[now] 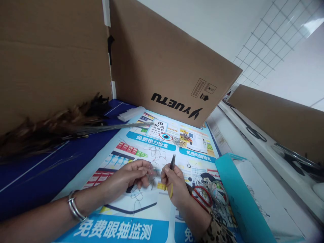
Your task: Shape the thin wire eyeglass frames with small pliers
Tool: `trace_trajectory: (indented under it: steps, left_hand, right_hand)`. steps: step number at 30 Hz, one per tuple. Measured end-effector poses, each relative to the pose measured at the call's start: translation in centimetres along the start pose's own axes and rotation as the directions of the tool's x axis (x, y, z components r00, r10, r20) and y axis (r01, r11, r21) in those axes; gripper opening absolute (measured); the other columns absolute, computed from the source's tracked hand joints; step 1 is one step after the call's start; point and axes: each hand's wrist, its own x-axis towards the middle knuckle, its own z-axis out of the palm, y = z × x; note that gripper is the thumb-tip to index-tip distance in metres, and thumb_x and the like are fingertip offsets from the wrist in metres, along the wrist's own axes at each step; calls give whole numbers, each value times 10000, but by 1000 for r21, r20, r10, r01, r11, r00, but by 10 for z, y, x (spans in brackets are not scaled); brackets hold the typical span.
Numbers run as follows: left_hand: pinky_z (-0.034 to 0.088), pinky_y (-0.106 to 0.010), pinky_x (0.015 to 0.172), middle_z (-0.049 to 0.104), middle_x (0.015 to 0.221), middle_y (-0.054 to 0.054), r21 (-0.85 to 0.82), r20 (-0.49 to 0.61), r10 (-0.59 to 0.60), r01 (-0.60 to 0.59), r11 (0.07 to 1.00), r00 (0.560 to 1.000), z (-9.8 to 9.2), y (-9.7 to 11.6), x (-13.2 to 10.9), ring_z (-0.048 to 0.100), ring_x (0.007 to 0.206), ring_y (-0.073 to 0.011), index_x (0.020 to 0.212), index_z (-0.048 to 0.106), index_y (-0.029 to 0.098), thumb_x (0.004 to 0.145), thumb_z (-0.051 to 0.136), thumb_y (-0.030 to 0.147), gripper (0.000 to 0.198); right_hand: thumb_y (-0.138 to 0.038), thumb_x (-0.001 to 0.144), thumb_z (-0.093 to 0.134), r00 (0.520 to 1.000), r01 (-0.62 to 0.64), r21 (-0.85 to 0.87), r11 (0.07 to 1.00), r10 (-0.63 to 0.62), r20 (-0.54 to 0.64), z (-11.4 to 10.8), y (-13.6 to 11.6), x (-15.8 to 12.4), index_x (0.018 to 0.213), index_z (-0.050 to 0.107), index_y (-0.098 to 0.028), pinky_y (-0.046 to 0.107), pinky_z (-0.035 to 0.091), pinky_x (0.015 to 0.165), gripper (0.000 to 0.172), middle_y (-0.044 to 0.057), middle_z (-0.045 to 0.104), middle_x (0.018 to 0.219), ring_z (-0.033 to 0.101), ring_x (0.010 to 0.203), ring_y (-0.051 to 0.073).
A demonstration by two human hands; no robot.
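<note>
My right hand (176, 184) is closed around a pair of pliers (172, 162) with dark pointed jaws and yellow handles, the jaws aimed up and away from me. To its left, my left hand (134, 175) has its fingers bent together on a fine piece of wire (153, 169); the far end of it is too thin to follow. Bent wire shapes (158, 153) lie just beyond both hands. More looped wire (138, 195) rests below my left hand, on the printed poster sheet (149, 216).
Red-handled scissors (204, 197), a wire coil (219, 193) and small metal pieces (222, 216) lie right of my right hand, beside a teal box (240, 202). Long thin wires (118, 127) and brown feathers (58, 126) lie left. Cardboard panels (172, 60) stand behind.
</note>
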Motion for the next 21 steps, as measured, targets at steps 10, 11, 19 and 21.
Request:
trace_trajectory:
  steps: [10, 11, 19, 21]
  left_hand:
    - [341, -213, 486, 650, 648, -28, 30, -42, 3, -2, 1000, 999, 2, 0, 0, 534, 536, -121, 903, 603, 166, 816, 617, 310, 169]
    - [327, -208, 474, 646, 633, -24, 38, -47, 0, 2, 999, 999, 2, 0, 0, 528, 524, -118, 897, 602, 166, 813, 620, 318, 175]
    - [327, -209, 474, 638, 623, -11, 67, -47, 4, -1, 998, 999, -2, -6, 2, 527, 520, -117, 918, 581, 173, 809, 624, 352, 213]
    - [332, -212, 477, 635, 645, -12, 64, -51, 7, -4, 998, 999, -2, -6, 3, 531, 531, -118, 917, 583, 174, 809, 624, 354, 214]
  right_hand:
    - [-341, 785, 625, 1000, 29, -111, 993, -28, 7, 0, 3, -3, 807, 555, -180, 199, 345, 539, 177, -13, 564, 661, 456, 552, 83]
    - [-344, 789, 619, 999, 32, -125, 992, -31, 12, 0, 2, -3, 812, 555, -178, 199, 344, 537, 179, -13, 563, 660, 454, 549, 83]
    - [-347, 794, 611, 998, 54, -184, 982, -50, 29, 3, 0, -5, 801, 545, -175, 203, 349, 541, 184, -12, 566, 657, 453, 547, 84]
    - [-340, 795, 611, 998, 55, -191, 980, -51, 25, 2, 1, -4, 800, 549, -175, 203, 348, 542, 176, -11, 567, 653, 454, 549, 84]
